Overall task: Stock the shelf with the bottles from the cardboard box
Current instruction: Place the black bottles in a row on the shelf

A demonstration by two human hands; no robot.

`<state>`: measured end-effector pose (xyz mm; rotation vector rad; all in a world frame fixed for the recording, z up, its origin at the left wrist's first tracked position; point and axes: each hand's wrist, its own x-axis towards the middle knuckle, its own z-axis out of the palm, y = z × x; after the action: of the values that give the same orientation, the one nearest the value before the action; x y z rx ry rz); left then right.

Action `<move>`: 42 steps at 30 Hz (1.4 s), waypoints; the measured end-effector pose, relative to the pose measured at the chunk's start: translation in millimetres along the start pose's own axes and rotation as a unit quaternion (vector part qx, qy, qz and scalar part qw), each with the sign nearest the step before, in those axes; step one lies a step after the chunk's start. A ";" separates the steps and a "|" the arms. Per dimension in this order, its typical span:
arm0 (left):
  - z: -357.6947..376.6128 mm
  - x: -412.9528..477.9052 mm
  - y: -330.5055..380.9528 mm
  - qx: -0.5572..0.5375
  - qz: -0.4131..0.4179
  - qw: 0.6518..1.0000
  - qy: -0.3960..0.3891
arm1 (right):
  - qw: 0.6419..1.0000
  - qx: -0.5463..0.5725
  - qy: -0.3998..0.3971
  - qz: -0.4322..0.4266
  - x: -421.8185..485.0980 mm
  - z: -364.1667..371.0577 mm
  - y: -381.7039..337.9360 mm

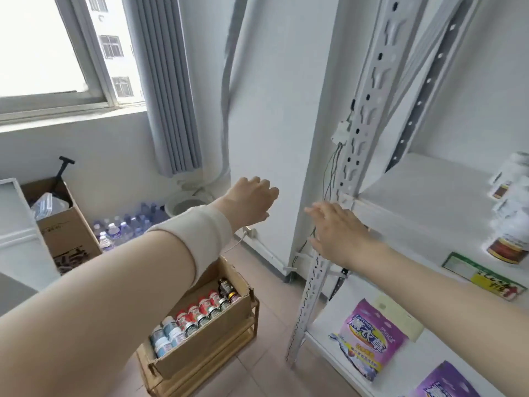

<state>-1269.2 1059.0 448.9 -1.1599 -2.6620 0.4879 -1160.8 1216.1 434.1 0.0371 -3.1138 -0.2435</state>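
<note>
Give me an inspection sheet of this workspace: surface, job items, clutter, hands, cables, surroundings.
Surface: white shelf, mostly bare; lower shelf holds purple bags.
Job's things: cardboard box on a wooden crate on the floor, with a row of bottles inside; a few bottles already on shelf at far right.
Clutter: second box by the wall, water bottles on the floor, a green and yellow tag at the shelf edge.
Grippers: left hand and right hand both empty, raised ahead.
Cables: thin wires down the shelf post.
Surroundings: window, grey curtain, tiled floor.
</note>
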 end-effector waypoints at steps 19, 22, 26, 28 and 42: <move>441.4 55.1 -54.7 -0.411 -0.324 0.778 -0.349 | 0.929 -0.002 -0.274 -0.249 311.5 319.5 -131.9; 502.8 56.4 -33.9 -0.487 -0.379 0.696 -0.367 | 0.914 0.008 -0.298 -0.273 340.4 363.0 -146.2; 582.8 74.2 -15.5 -0.586 -0.448 0.573 -0.357 | 0.917 -0.001 -0.274 -0.291 371.0 421.3 -159.5; 615.8 87.2 -9.7 -0.625 -0.490 0.516 -0.321 | 0.921 0.009 -0.248 -0.301 382.5 449.2 -161.8; 683.6 71.3 3.6 -0.719 -0.621 0.277 -0.146 | 0.914 -0.033 -0.202 -0.352 434.6 508.3 -224.1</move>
<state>-1524.2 963.8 -182.2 1.5637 -2.4248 -2.3435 -1600.3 1062.8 -95.8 1.2692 -3.3281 -0.4021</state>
